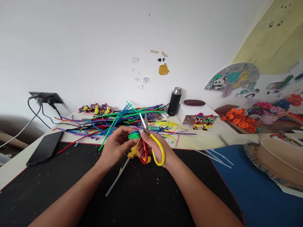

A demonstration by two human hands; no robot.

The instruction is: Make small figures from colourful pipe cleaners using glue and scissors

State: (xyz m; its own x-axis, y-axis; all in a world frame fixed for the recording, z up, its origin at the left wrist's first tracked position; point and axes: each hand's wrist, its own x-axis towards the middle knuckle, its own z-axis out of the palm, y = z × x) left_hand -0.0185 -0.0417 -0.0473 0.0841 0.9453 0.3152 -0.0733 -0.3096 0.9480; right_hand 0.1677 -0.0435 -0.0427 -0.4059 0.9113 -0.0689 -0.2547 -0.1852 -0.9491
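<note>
My left hand (117,143) pinches a small green pipe-cleaner piece (133,136) between thumb and fingers, above the black mat (71,189). My right hand (155,148) grips scissors (151,143) with one yellow and one red handle loop; the blades point up and away, slightly apart, right beside the green piece. Below both hands a yellow glue gun (133,153) lies on the mat, partly hidden by them, with a clear glue stick (117,179) trailing from it toward me.
A pile of coloured pipe cleaners (113,121) covers the table behind the hands. A black phone (44,148) lies left, a black flask (174,101) and white box (196,112) behind, small figures (203,121), orange flowers (239,121), and a hat (279,157) at right.
</note>
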